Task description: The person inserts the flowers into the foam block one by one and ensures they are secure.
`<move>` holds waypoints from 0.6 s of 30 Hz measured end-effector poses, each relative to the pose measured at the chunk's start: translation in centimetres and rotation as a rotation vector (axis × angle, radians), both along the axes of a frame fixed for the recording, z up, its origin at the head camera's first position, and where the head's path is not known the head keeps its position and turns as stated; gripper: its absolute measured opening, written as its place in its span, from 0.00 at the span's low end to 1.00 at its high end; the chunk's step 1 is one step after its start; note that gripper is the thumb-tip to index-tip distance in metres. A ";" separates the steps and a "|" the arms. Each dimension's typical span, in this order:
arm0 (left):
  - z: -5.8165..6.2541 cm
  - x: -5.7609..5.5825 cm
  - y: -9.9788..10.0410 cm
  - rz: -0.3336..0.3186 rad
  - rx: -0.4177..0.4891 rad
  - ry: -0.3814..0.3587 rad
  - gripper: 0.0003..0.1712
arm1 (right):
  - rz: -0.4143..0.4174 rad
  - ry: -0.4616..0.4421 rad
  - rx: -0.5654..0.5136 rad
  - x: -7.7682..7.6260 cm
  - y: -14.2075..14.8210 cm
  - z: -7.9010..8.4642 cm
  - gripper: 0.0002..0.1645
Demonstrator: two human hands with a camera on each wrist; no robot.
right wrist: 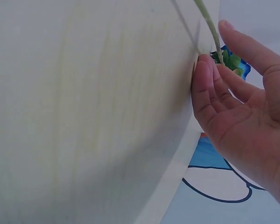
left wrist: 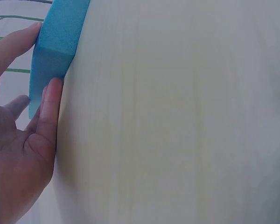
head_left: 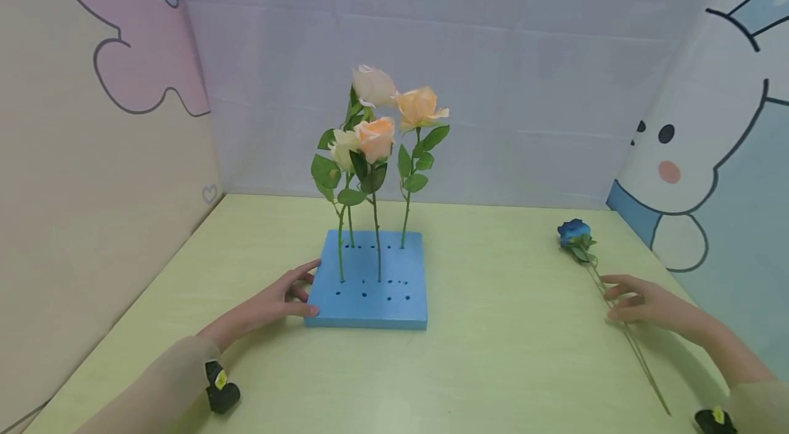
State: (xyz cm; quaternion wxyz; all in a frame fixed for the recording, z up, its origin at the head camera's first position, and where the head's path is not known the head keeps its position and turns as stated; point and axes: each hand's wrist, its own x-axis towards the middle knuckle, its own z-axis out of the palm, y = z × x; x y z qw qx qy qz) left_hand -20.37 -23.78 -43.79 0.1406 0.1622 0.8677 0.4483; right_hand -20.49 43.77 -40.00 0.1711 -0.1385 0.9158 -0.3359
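Observation:
A blue foam block [head_left: 403,311] with rows of small holes stands on the table. Several artificial roses rise from it, among them a peach rose [head_left: 374,139], a yellow-orange rose [head_left: 420,107] and a pale pink rose [head_left: 373,86]. My left hand [head_left: 290,294] touches the block's left edge, fingers spread along its side and the thumb by the near corner. To the right, a blue rose [head_left: 574,233] lies on the table, its long stem [head_left: 644,372] slanting toward me. My right hand [head_left: 644,304] is at that stem, with its thumb [right wrist: 247,44] apart from the loosely bent fingers.
The pale yellow-green table [head_left: 493,352] meets a light cloth backdrop [head_left: 524,112] at the back. Side panels with cartoon figures, a pink one [head_left: 148,64] and a white rabbit [head_left: 684,119], border it left and right. Each wrist carries a black device [head_left: 220,387].

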 end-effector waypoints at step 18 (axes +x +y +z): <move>0.0 0.1 0.0 0.004 0.001 -0.001 0.52 | 0.083 -0.250 -0.158 -0.4 -0.2 0.4 0.40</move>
